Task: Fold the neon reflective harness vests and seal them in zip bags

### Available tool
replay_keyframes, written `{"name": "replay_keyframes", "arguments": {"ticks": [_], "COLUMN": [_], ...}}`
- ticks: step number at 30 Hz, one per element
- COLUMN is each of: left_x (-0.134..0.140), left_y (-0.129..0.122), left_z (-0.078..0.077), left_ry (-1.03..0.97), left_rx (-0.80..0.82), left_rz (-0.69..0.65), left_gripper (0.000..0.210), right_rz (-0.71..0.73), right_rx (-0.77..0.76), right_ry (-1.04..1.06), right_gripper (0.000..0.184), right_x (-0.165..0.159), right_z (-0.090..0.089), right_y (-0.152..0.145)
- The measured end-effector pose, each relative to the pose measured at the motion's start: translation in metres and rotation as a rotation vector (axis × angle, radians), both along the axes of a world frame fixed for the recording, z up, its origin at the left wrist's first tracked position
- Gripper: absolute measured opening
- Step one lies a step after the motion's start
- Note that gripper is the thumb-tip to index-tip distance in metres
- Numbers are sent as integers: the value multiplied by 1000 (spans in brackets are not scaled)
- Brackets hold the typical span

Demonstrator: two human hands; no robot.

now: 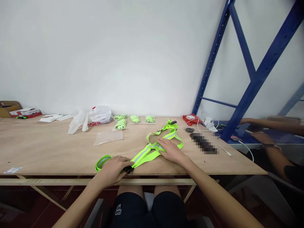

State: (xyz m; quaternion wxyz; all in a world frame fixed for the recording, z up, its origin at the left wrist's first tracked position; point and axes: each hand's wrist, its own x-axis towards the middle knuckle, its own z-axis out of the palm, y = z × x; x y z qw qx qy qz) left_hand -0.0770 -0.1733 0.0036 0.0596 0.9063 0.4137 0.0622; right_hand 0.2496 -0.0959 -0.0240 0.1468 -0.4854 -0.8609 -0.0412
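A neon-yellow reflective strap harness with grey stripes lies spread over the wooden table. My left hand is closed around its near end at the table's front edge, beside a black buckle. A loop of the same strap curls out to the left of that hand. My right hand rests flat on the harness where the straps meet, fingers stretched out. Beyond it, the upper loops spread out, with another black buckle at the far end. The left fingertips are partly hidden.
Several bagged bundles of folded reflective straps stand near the wall. A clear plastic bag and a white carrier bag lie to the left. Cables, a charger and a blue rack are right, near another person's arms.
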Motion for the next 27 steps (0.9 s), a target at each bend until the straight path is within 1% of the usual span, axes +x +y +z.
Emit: {"name": "replay_keyframes", "arguments": {"ticks": [2, 5, 7, 11, 13, 15, 17, 19, 22, 24, 27], "left_x": [1, -2, -5, -5, -4, -5, -7, -12, -20, -24, -27], "left_y": [2, 3, 3, 9, 17, 25, 31, 33, 33, 34, 38], "left_z": [-4, -2, 4, 19, 25, 31, 38, 46, 54, 53, 44], "left_ry": [-82, -344, -572, -974, -1162, -1354, -1542, -1715, -1902, -1990, -2090], "left_rx": [29, 37, 19, 26, 35, 28, -5, -65, -171, -255, -392], "left_rz": [-15, -15, 44, 229, 302, 339, 342, 325, 323, 361, 440], "left_gripper": [43, 35, 35, 35, 37, 41, 45, 47, 44, 37, 23], "right_rz": [-18, -49, -62, -129, -169, -203, -241, -289, -339, -323, -301], "right_rx": [-3, 30, 79, 175, 177, 131, 80, 34, -88, -129, -114], "right_ry": [-43, -92, -117, -150, -163, -139, -89, 21, 335, 450, 514], "right_gripper": [49, 44, 44, 42, 40, 37, 37, 43, 47, 41, 37], "right_x": [-6, -12, -16, -24, -24, -19, -6, 11, 40, 54, 66], "right_z": [2, 5, 6, 7, 8, 9, 9, 7, 2, 0, -1], "right_y": [2, 3, 3, 2, 4, 7, 11, 17, 26, 33, 42]}}
